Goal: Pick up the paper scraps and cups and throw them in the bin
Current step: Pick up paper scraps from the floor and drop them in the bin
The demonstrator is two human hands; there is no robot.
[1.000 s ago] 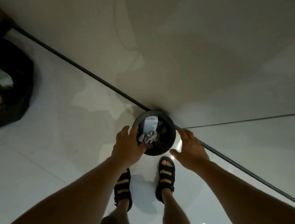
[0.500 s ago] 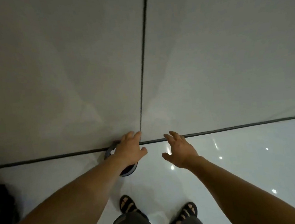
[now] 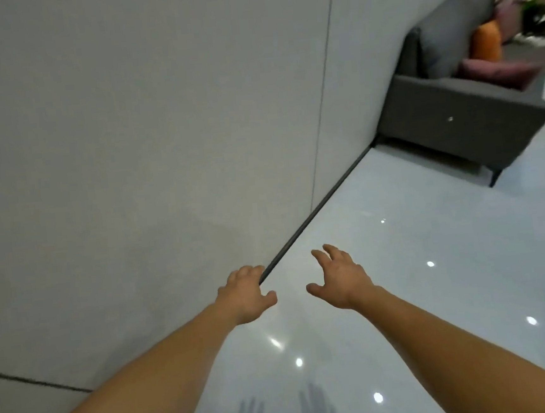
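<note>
Head view.
- My left hand: lower centre, arm outstretched, palm down, fingers loosely curled, holding nothing, at the wall's dark skirting strip.
- My right hand: alongside, fingers spread, empty.
- Glossy floor: open rightward to the grey sofa, upper right.
- Bin: out of frame.

No text, label, brand, number or sign can be read on any surface in view.
</note>
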